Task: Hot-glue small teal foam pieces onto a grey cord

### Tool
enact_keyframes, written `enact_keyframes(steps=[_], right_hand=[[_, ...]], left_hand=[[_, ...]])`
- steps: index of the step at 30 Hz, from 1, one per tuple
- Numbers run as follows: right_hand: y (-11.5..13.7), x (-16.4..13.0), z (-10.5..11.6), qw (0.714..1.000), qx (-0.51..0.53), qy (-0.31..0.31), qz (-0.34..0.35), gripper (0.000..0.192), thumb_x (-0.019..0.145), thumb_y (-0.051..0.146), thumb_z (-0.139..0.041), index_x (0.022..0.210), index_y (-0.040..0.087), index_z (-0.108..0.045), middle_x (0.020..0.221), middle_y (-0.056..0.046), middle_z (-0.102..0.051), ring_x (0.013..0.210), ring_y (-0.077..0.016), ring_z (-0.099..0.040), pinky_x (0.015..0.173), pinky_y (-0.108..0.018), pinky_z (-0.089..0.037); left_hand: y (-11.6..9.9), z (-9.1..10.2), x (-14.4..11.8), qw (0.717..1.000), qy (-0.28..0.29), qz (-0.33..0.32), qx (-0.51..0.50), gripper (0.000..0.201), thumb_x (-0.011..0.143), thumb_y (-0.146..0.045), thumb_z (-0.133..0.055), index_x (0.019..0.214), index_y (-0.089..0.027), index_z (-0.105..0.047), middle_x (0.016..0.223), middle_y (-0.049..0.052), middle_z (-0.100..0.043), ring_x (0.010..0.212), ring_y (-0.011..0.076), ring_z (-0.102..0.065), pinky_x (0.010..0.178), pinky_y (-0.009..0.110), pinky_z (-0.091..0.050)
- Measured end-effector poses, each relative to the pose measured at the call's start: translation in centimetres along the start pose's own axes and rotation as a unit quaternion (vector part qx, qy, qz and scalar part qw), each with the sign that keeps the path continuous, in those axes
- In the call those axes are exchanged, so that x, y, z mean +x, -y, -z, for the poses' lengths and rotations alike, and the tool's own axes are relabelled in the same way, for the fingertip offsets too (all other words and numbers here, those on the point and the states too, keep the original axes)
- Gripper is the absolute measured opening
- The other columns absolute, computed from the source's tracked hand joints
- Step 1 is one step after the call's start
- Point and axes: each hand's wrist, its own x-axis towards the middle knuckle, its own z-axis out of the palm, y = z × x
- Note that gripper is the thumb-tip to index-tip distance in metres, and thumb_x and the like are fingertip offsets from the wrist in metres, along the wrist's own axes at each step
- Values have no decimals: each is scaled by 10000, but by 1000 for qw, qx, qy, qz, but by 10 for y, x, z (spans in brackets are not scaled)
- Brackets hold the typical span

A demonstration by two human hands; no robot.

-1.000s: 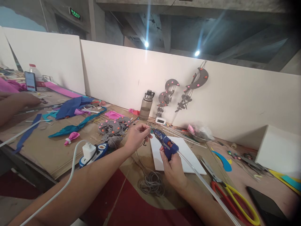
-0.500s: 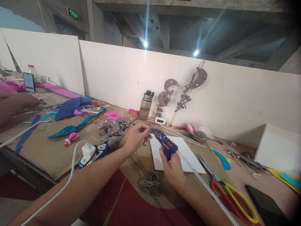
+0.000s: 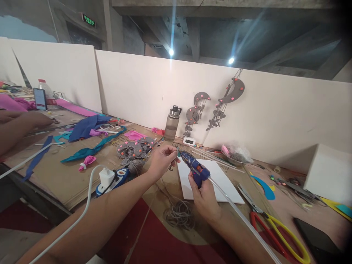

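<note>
Your left hand pinches sth tiny right at the glue gun tip; too small to tell what it is. Your right hand covers most of the gun's grip. The glue stick runs off the bottom edge. The red-and-yellow scissors get cut off at the bottom too. The black phone sits in the dark corner, partly out of view. A co-worker's hand is cut off by the left edge.
</note>
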Motion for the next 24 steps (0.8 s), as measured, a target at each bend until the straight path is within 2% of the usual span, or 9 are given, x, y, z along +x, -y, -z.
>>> enact_keyframes(steps=[24], right_hand=[[1, 0, -1, 1000, -4, -3, -13, 362, 910, 401, -465, 1167, 155, -531, 1128, -143, -614, 1077, -255, -560, 949, -459, -439]], left_hand=[[-4, 0, -1, 1000, -7, 5, -3, 189, 726, -304, -651, 775, -141, -568, 614, -6, -590, 528, 126, -609, 426, 208, -448]])
